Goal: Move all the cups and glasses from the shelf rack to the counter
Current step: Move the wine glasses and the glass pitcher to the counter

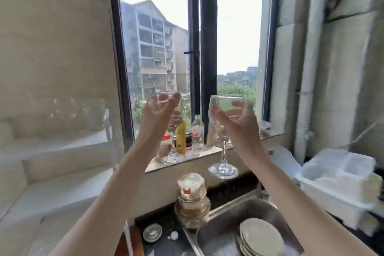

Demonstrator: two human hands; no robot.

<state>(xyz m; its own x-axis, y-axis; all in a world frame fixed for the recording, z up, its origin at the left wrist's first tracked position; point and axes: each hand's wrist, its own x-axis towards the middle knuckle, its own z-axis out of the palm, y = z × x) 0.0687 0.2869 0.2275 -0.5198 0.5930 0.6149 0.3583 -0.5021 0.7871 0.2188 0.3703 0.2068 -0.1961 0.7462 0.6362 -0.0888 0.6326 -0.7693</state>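
Shelf rack (62, 145) at left, blurred; faint glassware (83, 110) seemingly left on it. Dark surface (164, 233) by the sink: no glasses visible. Left hand (158, 114) grips one wine glass (173, 131), right hand (236, 122) another (223, 151), both mid-air. Judgement: early-to-mid, neither set down.

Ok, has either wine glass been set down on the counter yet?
No. The left hand and right hand each hold a wine glass up in the air before the window.
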